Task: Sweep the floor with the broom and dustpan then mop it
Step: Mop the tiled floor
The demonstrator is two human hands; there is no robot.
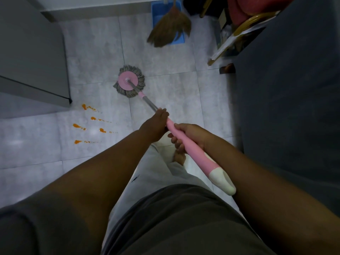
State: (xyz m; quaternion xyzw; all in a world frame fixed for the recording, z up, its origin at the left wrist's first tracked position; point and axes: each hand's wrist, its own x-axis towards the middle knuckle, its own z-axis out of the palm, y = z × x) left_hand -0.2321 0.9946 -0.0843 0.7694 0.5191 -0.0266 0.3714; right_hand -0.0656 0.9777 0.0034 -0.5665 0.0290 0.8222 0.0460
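A mop with a pink disc and grey strands (pixel 129 82) rests on the pale tiled floor (pixel 95 52) ahead of me. Its metal and pink handle (pixel 195 153) runs back toward my body. My left hand (pixel 156 124) grips the handle higher up the shaft, and my right hand (pixel 187 135) grips the pink part behind it. Orange liquid streaks (pixel 88 124) lie on the tiles to the left of the mop head, apart from it. A straw broom (pixel 170 26) and a blue dustpan (pixel 156 11) stand against the far wall.
A grey cabinet (pixel 33 57) fills the left side, its corner near the orange streaks. A dark sofa or chair (pixel 287 89) bounds the right. Cluttered items, a red cloth and a gold-framed stool (pixel 244 24) sit at the back right.
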